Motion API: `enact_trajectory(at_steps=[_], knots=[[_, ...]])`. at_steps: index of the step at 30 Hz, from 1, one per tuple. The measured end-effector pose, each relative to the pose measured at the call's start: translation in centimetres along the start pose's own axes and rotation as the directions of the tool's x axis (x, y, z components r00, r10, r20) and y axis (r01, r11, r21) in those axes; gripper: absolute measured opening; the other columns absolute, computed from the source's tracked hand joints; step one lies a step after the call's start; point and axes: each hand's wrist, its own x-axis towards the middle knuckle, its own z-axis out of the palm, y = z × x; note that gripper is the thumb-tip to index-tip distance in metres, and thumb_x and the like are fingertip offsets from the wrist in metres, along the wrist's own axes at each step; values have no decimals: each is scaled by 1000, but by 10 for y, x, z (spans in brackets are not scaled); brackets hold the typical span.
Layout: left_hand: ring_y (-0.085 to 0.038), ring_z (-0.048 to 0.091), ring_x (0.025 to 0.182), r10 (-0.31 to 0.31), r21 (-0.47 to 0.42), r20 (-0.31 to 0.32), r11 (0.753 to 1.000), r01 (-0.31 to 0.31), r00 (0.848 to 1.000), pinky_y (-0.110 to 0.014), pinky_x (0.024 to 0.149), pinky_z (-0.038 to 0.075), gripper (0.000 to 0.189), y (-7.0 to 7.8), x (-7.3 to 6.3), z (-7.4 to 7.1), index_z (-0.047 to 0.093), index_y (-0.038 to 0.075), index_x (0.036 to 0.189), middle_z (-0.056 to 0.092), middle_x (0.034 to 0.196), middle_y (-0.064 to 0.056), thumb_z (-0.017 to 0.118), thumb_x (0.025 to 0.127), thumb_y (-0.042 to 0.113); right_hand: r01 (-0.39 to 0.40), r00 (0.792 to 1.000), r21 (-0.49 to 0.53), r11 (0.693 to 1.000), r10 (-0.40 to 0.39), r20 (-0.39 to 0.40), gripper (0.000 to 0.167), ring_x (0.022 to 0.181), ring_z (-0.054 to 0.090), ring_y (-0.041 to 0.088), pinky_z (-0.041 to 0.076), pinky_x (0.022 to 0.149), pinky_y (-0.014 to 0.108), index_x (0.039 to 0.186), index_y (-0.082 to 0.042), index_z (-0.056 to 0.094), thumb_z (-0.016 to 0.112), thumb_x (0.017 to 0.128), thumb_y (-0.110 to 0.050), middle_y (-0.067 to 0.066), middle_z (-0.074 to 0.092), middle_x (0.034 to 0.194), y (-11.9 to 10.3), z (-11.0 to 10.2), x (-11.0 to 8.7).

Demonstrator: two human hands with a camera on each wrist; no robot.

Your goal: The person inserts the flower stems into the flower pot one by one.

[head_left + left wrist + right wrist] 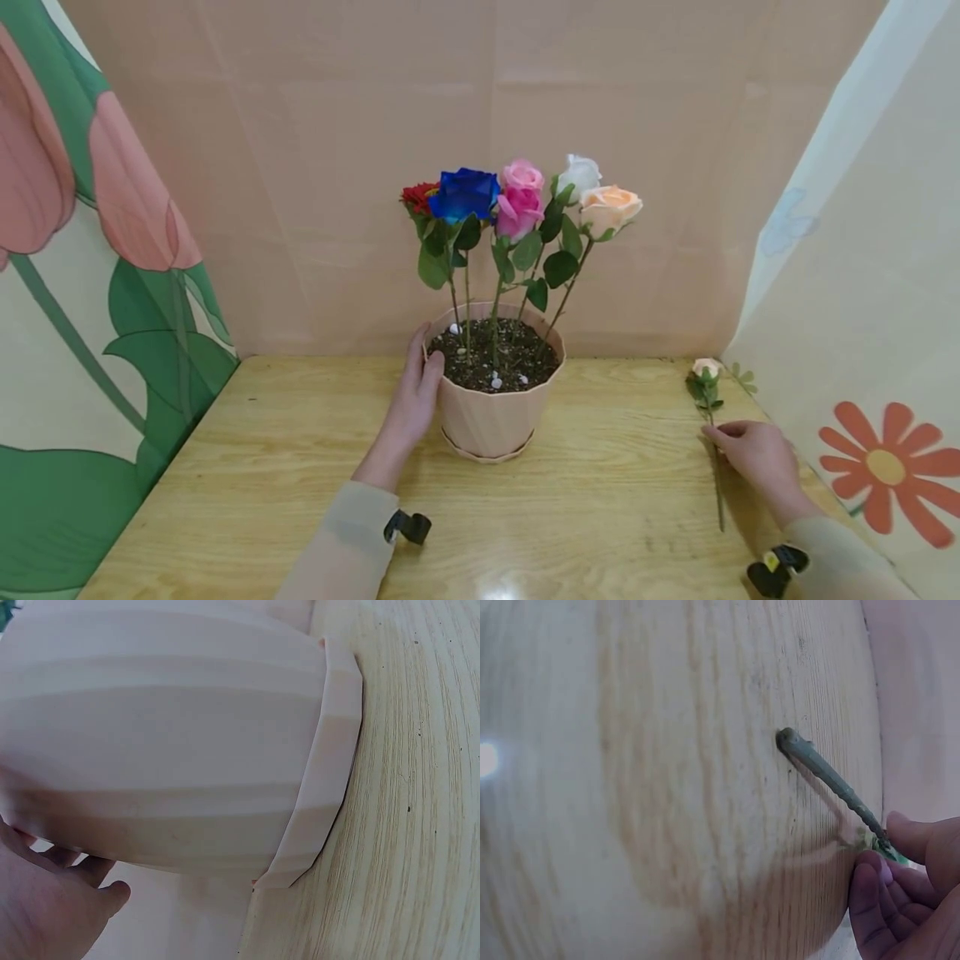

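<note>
At the back middle of the table stands a pale pink flowerpot [495, 421] filled with dark soil, on a matching saucer [330, 750]. My left hand [420, 387] holds the pot's left side at the rim; part of its fingers is hidden behind the pot. Several artificial flowers rise from the soil, among them a blue rose [465, 196], a peach rose [611, 208] and a white one [579, 175]. On the right, my right hand [757, 458] pinches the stem of a small pale pink rose [706, 368] between thumb and fingers. Its cut stem end [787, 739] points toward the table's front.
A wooden table [300, 500] lies under everything. Behind it hangs a plain pinkish backdrop [337, 208]. Flower-printed panels flank both sides, with a tulip print [138, 183] at left and an orange flower print [885, 467] at right.
</note>
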Motion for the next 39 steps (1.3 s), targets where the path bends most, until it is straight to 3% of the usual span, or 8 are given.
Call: enact_trajectory(at_steps=[17,21,27,32,39], knots=[[-33,17,167,1,3,12,1000,-1,1000,-57,133,20,64,-3,1,1,13,25,179,13,184,-6,38,122,41,-10,1000,-28,1000,10,18,45,73,66,18,50,64,37,116,8,80,72,106,-35,7,78,84,3,-1,0],[-34,17,167,-1,-1,12,1000,1,1000,-57,133,20,64,-1,0,1,13,24,179,13,184,-7,38,122,39,-10,1000,-6,1000,10,12,44,73,66,18,50,64,36,117,9,79,72,107,-34,8,78,84,0,-1,-4],[-36,16,167,6,-13,6,1000,-6,1000,-58,133,19,65,0,0,1,14,22,179,13,184,-8,39,121,38,-4,999,42,999,6,-35,46,83,70,26,53,65,35,124,10,76,68,110,-33,21,80,103,-9,-5,-8],[-33,16,167,5,-10,3,1000,-5,1000,-55,134,18,64,0,0,1,14,24,179,14,184,-5,39,121,40,16,998,59,998,-12,-62,51,78,70,20,53,62,35,131,10,73,64,112,-37,16,80,97,-17,-11,-11],[-34,15,167,-2,-4,8,1000,2,1000,-56,133,18,64,-1,1,0,13,24,179,11,184,-6,38,122,39,41,995,128,991,-30,-90,57,80,74,19,57,60,31,139,10,69,59,114,-40,22,79,109,-34,-17,-19]])
